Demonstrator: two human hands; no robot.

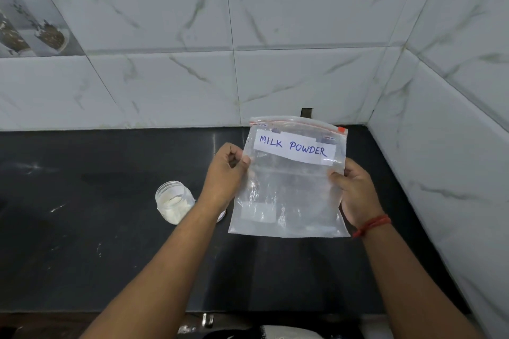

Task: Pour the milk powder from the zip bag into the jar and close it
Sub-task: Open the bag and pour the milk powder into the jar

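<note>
A clear zip bag (289,195) with a white label reading "MILK POWDER" and a red zip strip hangs upright above the black counter. It looks nearly empty. My left hand (224,173) pinches its left edge, and my right hand (355,192) grips its right edge. To the left of my left forearm, a small clear jar (173,201) stands on the counter with no lid on, white powder inside it. A pale round edge, maybe the lid (221,216), peeks out behind my left wrist, mostly hidden.
The black counter (82,228) runs into a corner of white marble-look tiled walls (275,36) at the back and right. A red thread bracelet (371,224) circles my right wrist. A metal fitting (207,320) sits below the counter's front edge.
</note>
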